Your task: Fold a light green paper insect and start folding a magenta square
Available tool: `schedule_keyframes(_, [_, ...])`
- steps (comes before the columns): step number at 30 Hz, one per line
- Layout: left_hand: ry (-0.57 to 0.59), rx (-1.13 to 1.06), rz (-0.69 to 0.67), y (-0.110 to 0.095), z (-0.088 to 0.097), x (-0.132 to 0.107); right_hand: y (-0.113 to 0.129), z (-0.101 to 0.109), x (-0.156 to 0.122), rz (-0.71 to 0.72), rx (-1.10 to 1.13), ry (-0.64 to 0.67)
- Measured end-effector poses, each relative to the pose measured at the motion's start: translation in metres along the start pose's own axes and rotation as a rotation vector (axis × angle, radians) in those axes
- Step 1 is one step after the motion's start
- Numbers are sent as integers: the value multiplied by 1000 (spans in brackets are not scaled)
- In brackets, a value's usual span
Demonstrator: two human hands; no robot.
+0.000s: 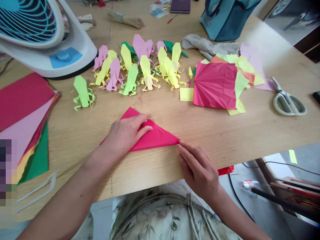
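A red sheet of origami paper [160, 135], folded into a triangle, lies on the table in front of me. My left hand [128, 131] rests on its left half and holds it down, fingers bent and thumb along the paper. The fingertips of my right hand [198, 165] pinch its right corner. The paper's left part is partly covered by my left hand and wrist. Behind it stand several folded paper frogs in yellow, pink and green, the nearest a light green frog [83, 91]. To the right, a creased red sheet [215, 85] lies on loose coloured paper.
Scissors [287, 100] lie at the right. A white-and-blue fan [65, 50] stands at the back left, above a stack of coloured paper [22, 103]. A blue bag [225, 20] and a grey cloth [210, 46] are at the back. The table's front edge runs close to my body.
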State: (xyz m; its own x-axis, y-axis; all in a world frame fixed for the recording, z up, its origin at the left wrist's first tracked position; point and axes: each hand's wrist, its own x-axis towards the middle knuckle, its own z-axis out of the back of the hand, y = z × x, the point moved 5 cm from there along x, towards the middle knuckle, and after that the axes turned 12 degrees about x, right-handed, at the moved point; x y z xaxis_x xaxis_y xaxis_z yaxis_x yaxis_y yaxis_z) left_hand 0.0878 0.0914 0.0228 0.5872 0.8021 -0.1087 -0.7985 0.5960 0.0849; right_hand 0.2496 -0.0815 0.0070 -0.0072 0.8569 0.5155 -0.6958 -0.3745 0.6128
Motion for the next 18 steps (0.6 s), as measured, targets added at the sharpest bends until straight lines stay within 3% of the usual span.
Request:
schedule_keyframes(3, [-37,-13,-10,0,-1,-3,-9,12,2,-189,-45,-84])
schedule_keyframes(7, [-63,-25,-15,0,-2,-4,-23,21,10,-357,-84,-81])
schedule_keyframes(18, [-59,-44,-23,-1,-2,-5,-30,9,25,-414,-22,79])
